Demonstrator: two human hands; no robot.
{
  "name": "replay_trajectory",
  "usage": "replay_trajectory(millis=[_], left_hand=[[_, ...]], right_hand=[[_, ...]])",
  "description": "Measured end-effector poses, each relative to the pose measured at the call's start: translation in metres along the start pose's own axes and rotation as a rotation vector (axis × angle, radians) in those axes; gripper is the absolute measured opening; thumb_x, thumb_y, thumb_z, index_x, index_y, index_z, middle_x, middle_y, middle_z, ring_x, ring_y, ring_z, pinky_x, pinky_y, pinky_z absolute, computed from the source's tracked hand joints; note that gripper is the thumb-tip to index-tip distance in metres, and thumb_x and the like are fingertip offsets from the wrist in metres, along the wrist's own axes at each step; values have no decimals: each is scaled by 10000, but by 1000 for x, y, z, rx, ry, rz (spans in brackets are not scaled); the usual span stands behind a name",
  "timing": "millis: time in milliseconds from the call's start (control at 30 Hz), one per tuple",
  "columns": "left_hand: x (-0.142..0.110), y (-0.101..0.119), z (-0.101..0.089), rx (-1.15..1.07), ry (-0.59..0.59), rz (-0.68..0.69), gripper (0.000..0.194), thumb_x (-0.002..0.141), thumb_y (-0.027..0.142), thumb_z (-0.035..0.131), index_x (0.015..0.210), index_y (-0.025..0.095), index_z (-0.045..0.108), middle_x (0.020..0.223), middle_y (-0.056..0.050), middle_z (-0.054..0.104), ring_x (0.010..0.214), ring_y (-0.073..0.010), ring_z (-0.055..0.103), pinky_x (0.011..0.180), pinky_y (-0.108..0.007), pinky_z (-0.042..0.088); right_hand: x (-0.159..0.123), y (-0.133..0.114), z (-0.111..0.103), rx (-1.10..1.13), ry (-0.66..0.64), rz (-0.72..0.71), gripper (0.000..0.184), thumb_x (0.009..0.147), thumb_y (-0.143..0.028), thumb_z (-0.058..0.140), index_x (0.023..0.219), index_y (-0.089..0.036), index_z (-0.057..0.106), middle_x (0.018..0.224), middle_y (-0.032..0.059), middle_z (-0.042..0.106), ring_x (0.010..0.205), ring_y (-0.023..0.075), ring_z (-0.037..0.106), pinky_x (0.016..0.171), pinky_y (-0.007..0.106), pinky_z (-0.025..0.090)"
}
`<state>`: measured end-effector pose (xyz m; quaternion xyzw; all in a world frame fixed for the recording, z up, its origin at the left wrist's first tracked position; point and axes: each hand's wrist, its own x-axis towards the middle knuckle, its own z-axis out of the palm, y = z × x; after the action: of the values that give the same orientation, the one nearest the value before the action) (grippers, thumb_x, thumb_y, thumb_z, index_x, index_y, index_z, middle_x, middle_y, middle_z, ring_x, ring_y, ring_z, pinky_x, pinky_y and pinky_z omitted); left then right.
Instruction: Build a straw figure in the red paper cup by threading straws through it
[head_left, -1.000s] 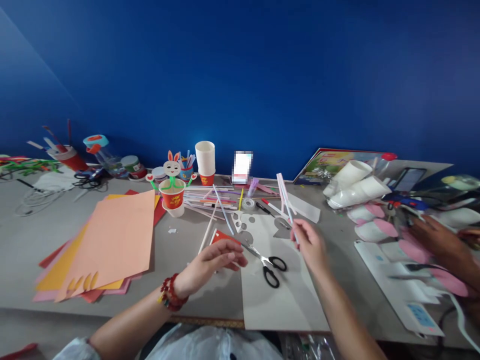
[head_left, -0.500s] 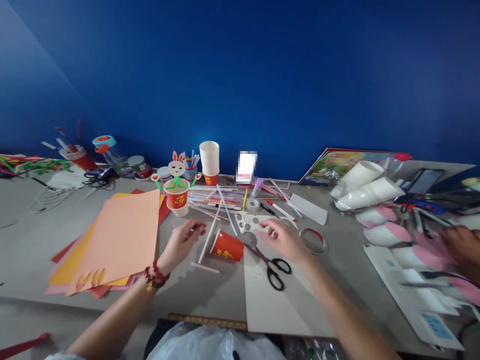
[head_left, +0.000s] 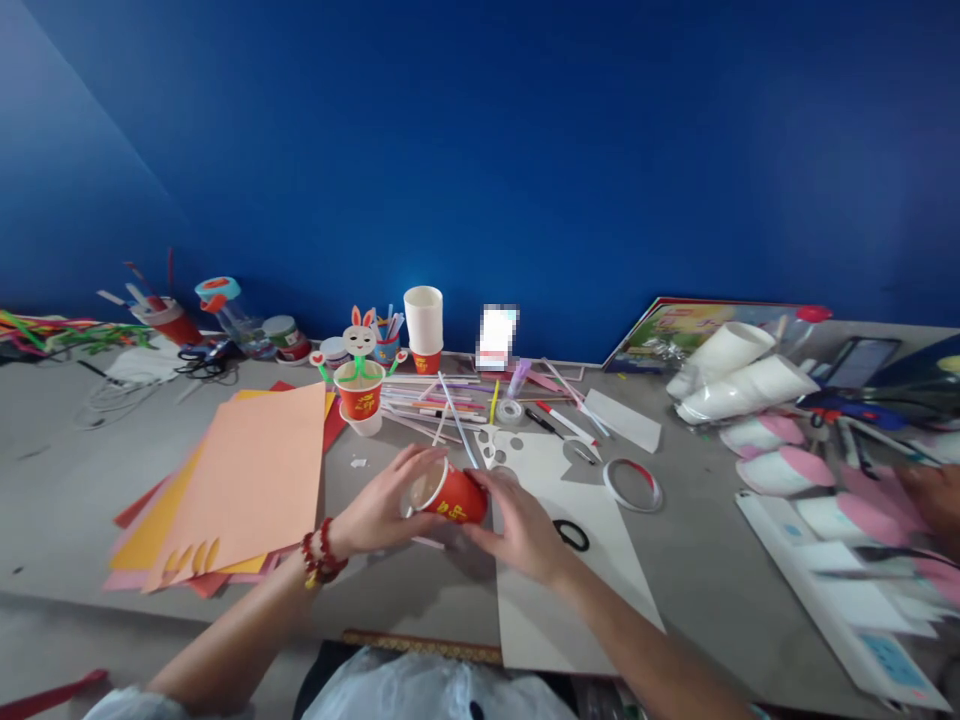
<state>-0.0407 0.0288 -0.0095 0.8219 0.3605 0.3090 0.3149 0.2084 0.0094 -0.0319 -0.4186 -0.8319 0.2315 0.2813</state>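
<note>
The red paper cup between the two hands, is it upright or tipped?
Tipped: the red cup is turned sideways, its white rim at the left hand, its base at the right hand.

Your head camera looks forward and down | desk [head_left: 705, 560] close, 6 o'clock | blue wall [head_left: 480, 150] farther, 12 o'clock

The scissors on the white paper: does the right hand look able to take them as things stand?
Probably not yet: the right hand is on a red cup. If it lets go, the way looks free: the scissors lie close by, partly hidden by that hand.
</note>
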Motion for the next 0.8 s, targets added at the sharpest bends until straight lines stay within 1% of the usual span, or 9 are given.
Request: replay_trajectory(millis=[33,100,167,233,367,433,533,700,800], left_hand=[[-1,3,-8,39,-5,3,744,837,331,704,1501,280,372,1394,-149,522,1280,-313,527,1042,-436,480],[-3,4,-24,214,58,-27,695,870,329,658,1500,295,366,1358,-137,517,1240,-306,545,1024,-429,484],[-6,-3,-37,401,131,-62,659,887,336,621,1495,293,369,1351,-140,506,1235,-326,538,1021,-457,478],[-10,-13,-44,525,107,-117,654,894,328,594,1500,274,355,1357,-150,498,1236,-343,538,1009,-477,486],[-17,-30,-45,580,-10,-167,636,890,310,572,1490,259,369,1351,-153,506,1204,-343,575,953,-458,531],[-19,-32,-44,576,-17,-155,650,882,301,573,1495,264,361,1395,-153,487,1228,-340,569,949,-440,538],[-20,-30,-43,574,14,-135,675,860,325,608,1487,263,364,1443,-146,471,1248,-341,565,967,-436,531],[-24,-29,-42,589,93,-183,619,872,389,611,1443,253,412,1407,-134,530,1205,-336,604,947,-431,540],[-29,-31,-44,595,81,-210,609,882,394,596,1441,244,405,1421,-136,520,1219,-329,601,932,-416,549]], right_hand=[[-3,-1,-1,25,-8,-18,609,865,-386,695,1394,-205,454,1317,145,616,1203,285,586,1004,445,497],[-9,0,-3,33,-35,-39,585,882,-413,682,1387,-210,467,1348,139,604,1247,277,566,1032,437,486],[-16,6,-7,-4,-31,-25,473,913,-394,649,1335,-220,520,1314,125,630,1231,267,580,1027,429,494],[-24,16,-12,-73,15,23,350,941,-329,604,1275,-233,567,1247,113,664,1180,264,609,997,432,514],[-48,42,-22,-243,79,115,275,933,-235,554,1203,-226,602,1181,110,681,1118,279,628,944,452,536],[-59,52,-25,-299,80,115,266,920,-207,533,1172,-218,618,1168,110,684,1102,279,630,931,449,541],[-68,60,-27,-351,73,101,250,907,-179,502,1109,-219,645,1105,101,696,1040,271,646,895,437,551],[-61,64,-30,-428,53,95,290,910,-124,451,1091,-214,659,1049,91,697,968,262,654,846,424,549],[-51,61,-30,-447,13,88,293,914,-114,446,1096,-199,659,1074,97,694,985,270,645,859,435,543]])
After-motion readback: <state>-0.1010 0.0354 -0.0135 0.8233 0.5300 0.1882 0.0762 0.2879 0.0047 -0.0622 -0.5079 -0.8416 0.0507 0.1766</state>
